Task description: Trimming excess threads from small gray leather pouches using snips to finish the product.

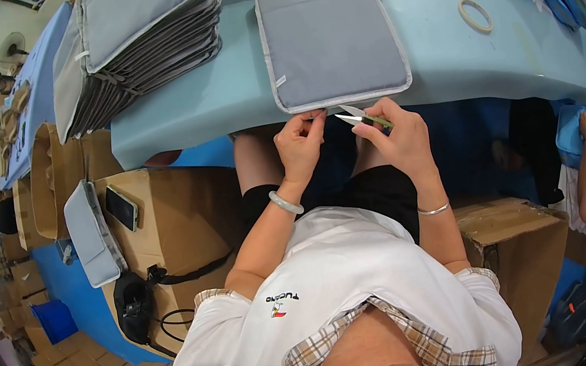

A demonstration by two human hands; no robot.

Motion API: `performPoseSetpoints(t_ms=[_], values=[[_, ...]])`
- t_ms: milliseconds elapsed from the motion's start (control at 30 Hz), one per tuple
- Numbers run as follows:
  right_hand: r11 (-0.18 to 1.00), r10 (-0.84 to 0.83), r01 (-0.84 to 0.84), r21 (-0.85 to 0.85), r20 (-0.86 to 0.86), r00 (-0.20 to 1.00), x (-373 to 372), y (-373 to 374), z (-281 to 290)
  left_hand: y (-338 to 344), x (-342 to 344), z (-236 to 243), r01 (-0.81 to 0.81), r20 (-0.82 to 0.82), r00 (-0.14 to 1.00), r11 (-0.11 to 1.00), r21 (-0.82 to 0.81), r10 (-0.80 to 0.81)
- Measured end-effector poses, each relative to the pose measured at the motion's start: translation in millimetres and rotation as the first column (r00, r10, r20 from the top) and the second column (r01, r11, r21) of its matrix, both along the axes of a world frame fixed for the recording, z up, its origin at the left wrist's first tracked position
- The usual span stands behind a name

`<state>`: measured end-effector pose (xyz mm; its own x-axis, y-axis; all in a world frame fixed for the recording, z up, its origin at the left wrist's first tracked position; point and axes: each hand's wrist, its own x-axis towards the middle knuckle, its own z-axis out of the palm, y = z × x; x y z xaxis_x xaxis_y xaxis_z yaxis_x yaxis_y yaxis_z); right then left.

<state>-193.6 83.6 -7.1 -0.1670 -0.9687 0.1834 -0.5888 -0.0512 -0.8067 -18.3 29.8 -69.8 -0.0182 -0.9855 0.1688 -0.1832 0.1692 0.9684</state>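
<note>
**Trimming the near edge of a grey pouch**

Both hands are working at the table's (220,110) near edge. Right hand (401,137) is gripping small green-handled snips (363,118), blades parted, pointing at the flat grey pouch (327,36). Left hand (300,143) is pinching the pouch's near rim, apparently a loose thread. Judging by this, the pouch is mid-trim. Left of that pouch, a tall stack of grey pouches (133,47) is lying; which are finished cannot be told. Right of it, a tape ring (475,15) is resting.

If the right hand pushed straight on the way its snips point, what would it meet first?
Likely the left hand. The right hand holds green-handled thread snips with open blades aimed leftward at the left fingers pinching the near edge of the grey padded sleeve. Depth is uncertain.
</note>
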Motion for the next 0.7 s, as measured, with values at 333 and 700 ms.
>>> performPoseSetpoints(t_ms=[333,700], values=[[0.993,-0.002,-0.018,-0.113,-0.176,0.984,18,-16,-7,1,4,-1,0.004,0.004,1.000,1.000,0.016,-0.004],[0.997,0.009,-0.023,-0.071,-0.190,0.982,11,-12,-6,2,8,-7,0.056,0.026,0.998,0.998,0.036,-0.057]])
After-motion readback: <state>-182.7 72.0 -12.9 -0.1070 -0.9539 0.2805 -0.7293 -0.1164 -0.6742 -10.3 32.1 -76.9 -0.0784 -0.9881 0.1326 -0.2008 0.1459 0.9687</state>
